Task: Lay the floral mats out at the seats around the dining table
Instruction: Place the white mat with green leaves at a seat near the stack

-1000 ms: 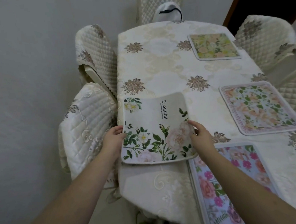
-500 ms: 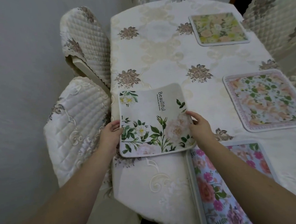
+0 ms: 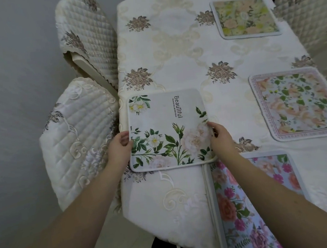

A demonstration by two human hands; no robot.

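Change noted: a second ago the white mat (image 3: 169, 129) was lifted, its far edge curling up off the cloth; now it lies flat on the table (image 3: 182, 58), squared to the near-left seat. My reading: this place is nearly set, only a release and perhaps a small nudge remain.

Left to right:

The near-left chair (image 3: 76, 144) wears a quilted cream cover, padded, with embroidered scrolls; a second quilted chair (image 3: 84, 31) stands behind it.

My left hand (image 3: 120, 149) pinches the mat's left edge, thumb on top, fingers under.

The white mat is a rounded square, thin and limp, smooth printed face with green leaves, pale blooms and the word "Beautiful".

My right hand (image 3: 221, 138) grips the right edge, fingers curled over it.

The blue mat (image 3: 242, 206) with pink and orange flowers sits at the near end, grey piped border, its corner touching the white mat's near-right corner.

The peach mat (image 3: 298, 102) lies at the right side, flat, with a lettered border.

The green-yellow mat (image 3: 245, 17) lies farther along the right side.

The tablecloth is cream damask with brown flower motifs. The far-left seat shows no mat yet.
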